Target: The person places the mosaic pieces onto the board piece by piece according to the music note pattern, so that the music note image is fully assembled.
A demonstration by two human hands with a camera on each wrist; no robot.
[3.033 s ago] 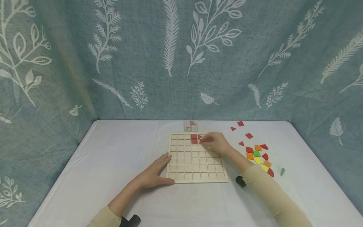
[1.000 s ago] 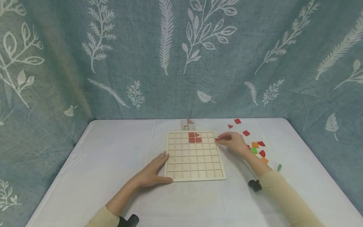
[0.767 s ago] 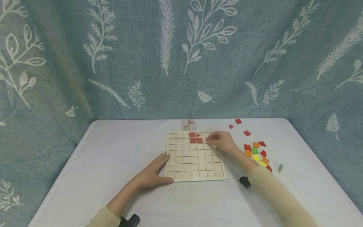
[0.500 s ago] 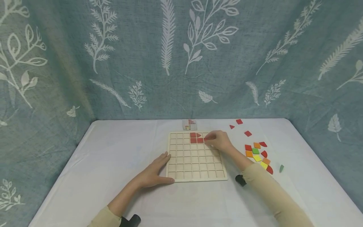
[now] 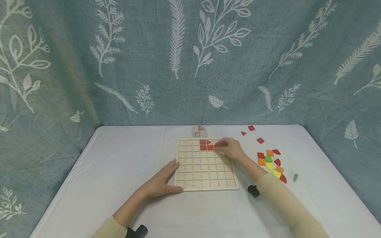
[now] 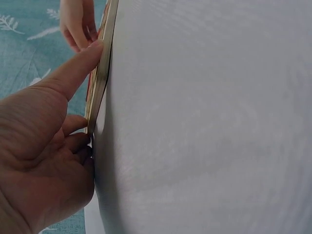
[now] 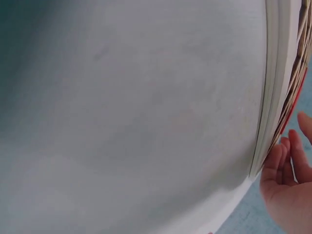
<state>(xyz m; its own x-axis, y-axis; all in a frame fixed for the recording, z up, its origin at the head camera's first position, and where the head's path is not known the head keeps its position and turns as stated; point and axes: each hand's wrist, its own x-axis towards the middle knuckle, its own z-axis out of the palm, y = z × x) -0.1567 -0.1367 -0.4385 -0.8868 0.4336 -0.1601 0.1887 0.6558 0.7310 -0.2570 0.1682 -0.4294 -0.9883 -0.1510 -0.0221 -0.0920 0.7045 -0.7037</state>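
Note:
A pale wooden grid board (image 5: 205,189) lies on the white table in the head view. Near its top edge sit red square tiles (image 5: 203,147) and a red triangle tile (image 5: 209,142). My right hand (image 5: 229,147) is over the board's upper right, pinching another red triangle tile (image 5: 216,146) at the second row; the fingers mostly hide it. My left hand (image 5: 159,181) rests at the board's lower left, fingers along the left side and thumb on the front edge. In the left wrist view the thumb (image 6: 78,70) touches the board's rim (image 6: 103,63).
Loose red, orange, yellow and green tiles (image 5: 269,159) lie right of the board. Farther back are red squares (image 5: 260,140) and a red triangle (image 5: 243,133). A small patterned card (image 5: 199,131) stands behind the board. A green piece (image 5: 296,177) lies far right.
A red square tile now sits in the second row, released by my right hand. That hand went right, took a red triangle tile and came back over the board. My left hand has stayed put.

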